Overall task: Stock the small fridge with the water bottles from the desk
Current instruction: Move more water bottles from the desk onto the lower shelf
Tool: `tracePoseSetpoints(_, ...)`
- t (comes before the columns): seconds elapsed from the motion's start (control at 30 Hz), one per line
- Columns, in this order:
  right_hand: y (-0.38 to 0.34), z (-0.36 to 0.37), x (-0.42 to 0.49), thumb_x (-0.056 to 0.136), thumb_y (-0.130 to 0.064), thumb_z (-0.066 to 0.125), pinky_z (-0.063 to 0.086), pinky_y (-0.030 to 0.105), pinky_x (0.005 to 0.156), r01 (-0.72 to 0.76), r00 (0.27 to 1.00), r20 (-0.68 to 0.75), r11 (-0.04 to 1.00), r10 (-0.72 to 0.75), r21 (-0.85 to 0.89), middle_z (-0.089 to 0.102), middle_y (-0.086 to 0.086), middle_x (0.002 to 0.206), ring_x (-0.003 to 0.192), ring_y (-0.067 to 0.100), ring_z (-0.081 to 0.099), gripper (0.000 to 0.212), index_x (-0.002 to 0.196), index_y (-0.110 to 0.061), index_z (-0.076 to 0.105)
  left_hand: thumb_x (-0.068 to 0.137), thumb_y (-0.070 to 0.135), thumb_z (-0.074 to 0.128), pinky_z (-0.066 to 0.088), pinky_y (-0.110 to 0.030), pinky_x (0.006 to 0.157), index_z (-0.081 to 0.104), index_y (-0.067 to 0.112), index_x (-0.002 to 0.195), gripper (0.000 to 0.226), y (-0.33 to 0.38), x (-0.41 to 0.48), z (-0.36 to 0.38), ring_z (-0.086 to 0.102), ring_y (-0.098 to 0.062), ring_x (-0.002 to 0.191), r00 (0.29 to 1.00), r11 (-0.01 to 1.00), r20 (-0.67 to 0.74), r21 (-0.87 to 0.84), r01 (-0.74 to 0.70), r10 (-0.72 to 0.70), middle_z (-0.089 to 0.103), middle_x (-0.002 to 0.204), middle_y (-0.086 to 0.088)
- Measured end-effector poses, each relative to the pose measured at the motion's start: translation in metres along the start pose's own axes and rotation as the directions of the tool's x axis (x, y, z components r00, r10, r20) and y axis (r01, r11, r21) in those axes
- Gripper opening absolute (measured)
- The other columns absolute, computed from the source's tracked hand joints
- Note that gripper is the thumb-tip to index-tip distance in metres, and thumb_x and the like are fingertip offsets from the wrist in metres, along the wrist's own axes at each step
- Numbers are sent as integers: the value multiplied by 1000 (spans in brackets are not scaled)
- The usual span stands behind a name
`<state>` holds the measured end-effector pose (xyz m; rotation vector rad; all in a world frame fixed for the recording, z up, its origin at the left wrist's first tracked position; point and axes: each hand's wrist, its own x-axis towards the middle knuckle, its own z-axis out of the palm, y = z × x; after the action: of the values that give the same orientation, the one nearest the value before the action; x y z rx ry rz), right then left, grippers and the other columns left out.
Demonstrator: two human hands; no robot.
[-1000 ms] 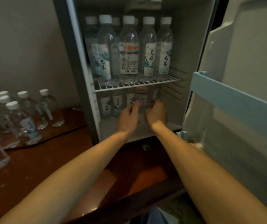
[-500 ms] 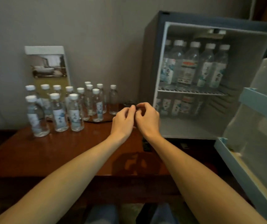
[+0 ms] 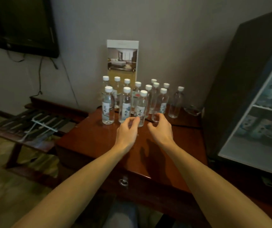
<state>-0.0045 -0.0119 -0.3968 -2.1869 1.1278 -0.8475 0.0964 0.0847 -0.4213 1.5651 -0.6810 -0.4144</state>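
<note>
The small fridge fills the right side, its dark side wall just beside the right end of the tabletop; its front stands open, with blurred bottles on the shelves inside; a dark television hangs on the wall at upper left; the wooden tabletop has a bare stretch between its near edge and the bottles, and off its left edge a slatted luggage rack sits lower; a brochure with a bedroom photo stands against the wall, its print too small to read; the water bottles stand upright in a tight cluster at the back of the tabletop, with white caps and white labels whose blue-green art and dark characters are too blurred to read; one label shows a red mark; the left hand and right hand hover over the bare wood just before the front row, each grip half wide, fingers loosely curled, holding nothing; a ring pull hangs on the drawer front.
</note>
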Motion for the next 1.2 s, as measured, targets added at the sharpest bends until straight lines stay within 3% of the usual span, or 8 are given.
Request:
tracePoseSetpoints(0.13, 0, 14, 28, 94, -29, 69, 49, 38, 96, -50, 999, 17, 999, 51, -16, 62, 7, 138, 127, 27, 58, 50, 139, -16, 52, 105, 50, 53, 62, -41, 94, 67, 21, 132, 43, -11, 20, -8, 63, -8, 109, 997, 997, 36, -32, 64, -63, 66, 127, 4)
tracePoseSetpoints(0.3, 2, 30, 63, 94, -28, 71, 46, 32, 90, -52, 997, 48, 999, 52, -10, 60, 7, 139, 127, 25, 57, 58, 144, -13, 48, 89, 69, 49, 54, -46, 106, 60, 29, 142, 67, -17, 49, 2, 61, -15, 124, 994, 997, 87, 42, 65, -69, 59, 120, 16)
tracePoseSetpoints(0.5, 10, 61, 90, 87, -37, 79, 54, 41, 96, -86, 992, 95, 996, 85, 14, 62, 7, 136, 124, 26, 60, 66, 141, -14, 48, 104, 51, 52, 47, -45, 114, 51, 24, 151, 54, -31, 80, 23, 54, -17, 135, 992, 995, 90, 59, 83, -89, 58, 146, 3)
tracePoseSetpoints(0.63, 13, 74, 94, 86, -34, 80, 57, 44, 90, -105, 991, 90, 992, 99, 65, 70, 5, 122, 111, 25, 67, 60, 134, -18, 48, 106, 49, 50, 44, -32, 110, 50, 24, 152, 52, -37, 87, 27, 52, -8, 125, 993, 991, 89, 115, 73, -83, 54, 128, 14)
tracePoseSetpoints(0.77, 18, 68, 86, 83, -40, 82, 57, 37, 81, -80, 996, 37, 994, 78, 77, 72, -4, 107, 97, 18, 69, 49, 118, -26, 52, 101, 57, 52, 49, -44, 113, 52, 27, 150, 57, -40, 86, 28, 56, -15, 131, 992, 992, 94, 94, 80, -89, 59, 136, 11)
tracePoseSetpoints(0.83, 22, 60, 76, 82, -44, 82, 55, 34, 78, -69, 998, 19, 995, 68, 66, 71, -7, 104, 93, 15, 68, 46, 114, -29, 52, 104, 52, 52, 50, -44, 111, 55, 26, 147, 51, -35, 80, 30, 59, -15, 127, 992, 991, 92, 115, 71, -82, 60, 126, 12)
tracePoseSetpoints(1.0, 30, 27, 42, 80, -48, 82, 57, 36, 84, -55, 998, -10, 995, 56, 77, 71, -13, 102, 94, 11, 68, 44, 111, -34, 55, 110, 39, 47, 42, -27, 96, 58, 23, 143, 39, -15, 50, 36, 56, -8, 112, 993, 981, 118, 193, -24, 1, 60, 116, 13)
tracePoseSetpoints(1.2, 45, -29, -6, 80, -50, 81, 58, 37, 83, -23, 996, -86, 994, 32, 110, 72, -15, 98, 93, 8, 69, 43, 112, -39, 54, 102, 50, 58, 49, -30, 98, 66, 31, 131, 35, 7, 4, 52, 64, -7, 116, 971, 971, 208, 182, -155, 116, 68, 111, 20)
